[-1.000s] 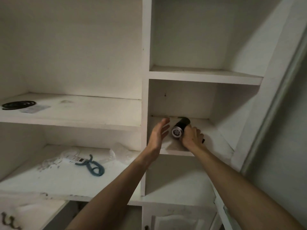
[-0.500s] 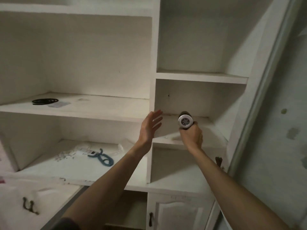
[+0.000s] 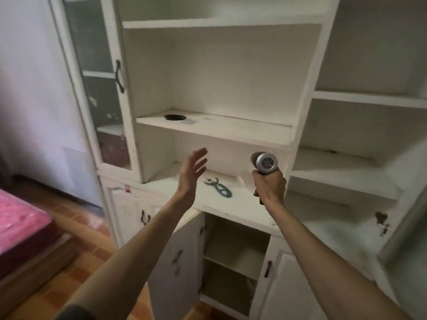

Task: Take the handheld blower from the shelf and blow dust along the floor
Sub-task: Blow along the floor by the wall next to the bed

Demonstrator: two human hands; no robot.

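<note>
The handheld blower (image 3: 265, 163) is a small silver-and-black tool with a round grilled end facing me. My right hand (image 3: 269, 187) is closed around its handle and holds it upright in the air, in front of the white shelf unit (image 3: 215, 129) and clear of the right-hand shelf (image 3: 342, 166) compartment. My left hand (image 3: 190, 174) is raised to the left of the blower, palm turned right, fingers spread, holding nothing. A strip of wooden floor (image 3: 76, 229) shows at lower left.
A teal cord or clip (image 3: 219, 188) lies on the counter ledge between my hands. A black ring (image 3: 175, 117) rests on the middle shelf. Below, one cabinet door (image 3: 178, 257) hangs open. A glass door (image 3: 101, 88) stands left, and a pink mattress (image 3: 20, 222) at far left.
My right hand has drawn the blower off the right-hand shelf and out into the air. I have stepped back, so more of the cabinet, the floor and the mattress show.
</note>
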